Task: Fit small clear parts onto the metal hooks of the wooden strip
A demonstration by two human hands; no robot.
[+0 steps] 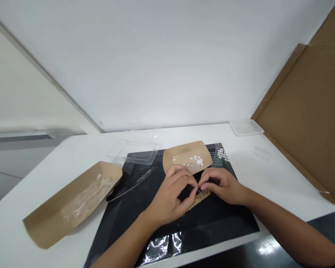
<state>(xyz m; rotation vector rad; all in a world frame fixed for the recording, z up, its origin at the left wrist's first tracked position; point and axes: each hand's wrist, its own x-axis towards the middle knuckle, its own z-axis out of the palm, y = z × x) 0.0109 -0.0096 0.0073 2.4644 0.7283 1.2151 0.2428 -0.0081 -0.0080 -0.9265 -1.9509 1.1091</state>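
Observation:
My left hand (176,193) and my right hand (222,186) meet over the black mat (162,219), fingertips almost touching. Both are closed in a pinch around a tiny dark piece (198,187), too small to name. Just under the fingertips lies a small yellowish-brown card (199,200), partly covered by my left hand. Right behind my hands stands a brown paper tray (188,152) with several small white pieces (197,160) in it.
At left, a longer brown tray (53,208) holds clear plastic bags (91,195). Behind the mat lies a transparent plastic lid (139,150). Round white stickers (224,155) lie at the mat's back right corner. A white plastic container (246,127) and large cardboard (309,123) stand farther right.

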